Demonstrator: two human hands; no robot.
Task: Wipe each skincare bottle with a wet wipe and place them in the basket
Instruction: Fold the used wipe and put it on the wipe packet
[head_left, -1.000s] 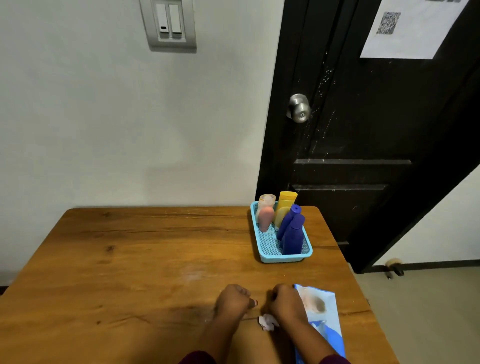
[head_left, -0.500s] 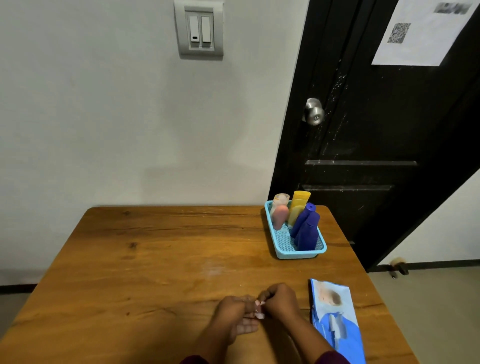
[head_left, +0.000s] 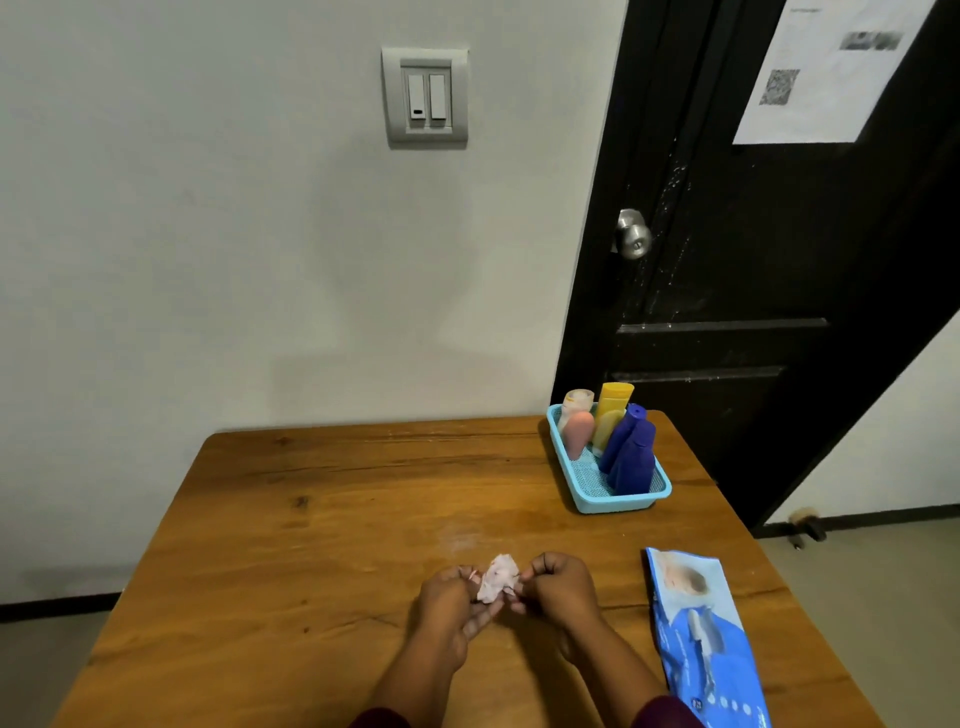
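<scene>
A crumpled white wet wipe (head_left: 497, 577) sits between my two hands near the table's front edge. My left hand (head_left: 451, 603) pinches its left side and my right hand (head_left: 557, 587) pinches its right side. At the table's far right corner stands a light blue basket (head_left: 612, 500). It holds a pink bottle (head_left: 576, 433), a small pale bottle (head_left: 577, 401), a yellow bottle (head_left: 612, 411) and two dark blue bottles (head_left: 631, 459), all upright or leaning.
A blue wet-wipe pack (head_left: 702, 638) lies flat at the front right of the wooden table (head_left: 332, 519). A dark door (head_left: 753, 260) with a metal knob (head_left: 633, 241) stands behind the basket. A light switch (head_left: 426, 97) is on the wall.
My hands lifted the wipe off the table and now pull it between them. The view has shifted left and up, so the pack and basket sit further right.
</scene>
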